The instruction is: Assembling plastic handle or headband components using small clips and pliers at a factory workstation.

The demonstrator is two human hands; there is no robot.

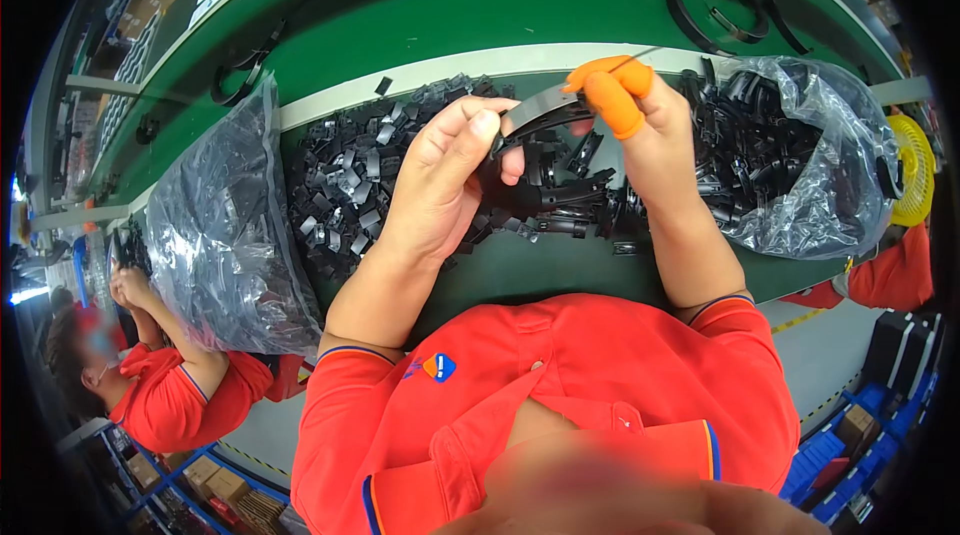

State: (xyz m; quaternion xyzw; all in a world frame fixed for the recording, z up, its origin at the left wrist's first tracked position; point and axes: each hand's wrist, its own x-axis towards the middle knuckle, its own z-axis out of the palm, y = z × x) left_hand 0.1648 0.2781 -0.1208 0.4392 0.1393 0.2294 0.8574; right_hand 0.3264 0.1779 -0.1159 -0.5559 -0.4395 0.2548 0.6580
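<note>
Above the near side of the bench, my left hand (pixel 440 160) is closed around one end of a curved black plastic band (pixel 548 123), thumb on top. A thin grey, springy-looking strip (pixel 535 109) arches along the band's upper side. Orange finger covers sit on the thumb and forefinger of my right hand (pixel 650 120), which pinches the strip near the band's other end. Past those fingers, the strip's narrow tip sticks out up and right. Whether the right fingers also grip the band is hidden. Below lie more black curved plastic parts (pixel 575 193).
Small black clips (pixel 345 175) lie heaped at left, beside a clear plastic bag (pixel 225 225). Another open bag (pixel 835 185) at right holds black bands. Behind a pale ledge (pixel 420 68), a green belt (pixel 470 15) carries several bands. A co-worker (pixel 190 375) works at far left; a yellow fan (pixel 910 170) stands right.
</note>
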